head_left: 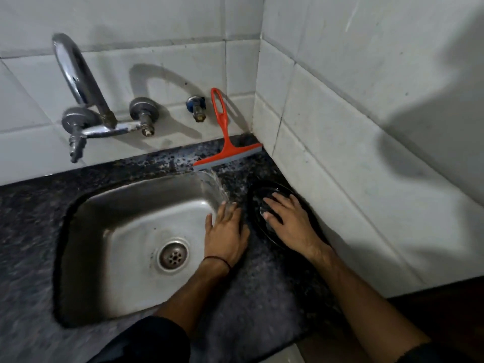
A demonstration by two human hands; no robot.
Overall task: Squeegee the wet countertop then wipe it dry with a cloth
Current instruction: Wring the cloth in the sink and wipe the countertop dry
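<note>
An orange squeegee (222, 137) leans upright against the tiled back wall, its grey blade resting on the dark speckled countertop (262, 297) near the corner. My left hand (225, 233) lies flat, fingers apart, on the counter at the sink's right rim. My right hand (286, 221) rests with spread fingers on a black round dish (258, 203) beside the right wall. The dish looks to hold something small and pale under my fingers; what it is cannot be told. No cloth is in sight.
A steel sink (125, 231) with a round drain is set into the counter at left. A chrome tap (83, 100) with two valves juts from the back wall above it. White tiled walls meet in the corner at right. The counter's front edge runs at bottom right.
</note>
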